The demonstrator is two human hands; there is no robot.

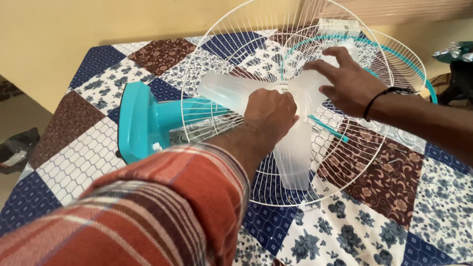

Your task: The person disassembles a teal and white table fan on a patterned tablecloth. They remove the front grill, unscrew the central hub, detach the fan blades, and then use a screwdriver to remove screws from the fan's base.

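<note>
Gripping blade hub (282, 88) with left hand (270, 112) closed; right hand (345, 81) spread flat on translucent blade (295, 152) at 2 o'clock. Risk: uneven pressure cracking blade, bending wire guard (217, 44).

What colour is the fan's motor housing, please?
The motor housing is turquoise, seen best in the head view, left of the white wire guard.

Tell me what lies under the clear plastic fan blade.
Under the translucent three-lobed plastic fan blade lies the white wire fan guard, on a patchwork cloth. The left hand covers the hub, so the shaft is hidden; the right hand rests on one lobe.
</note>
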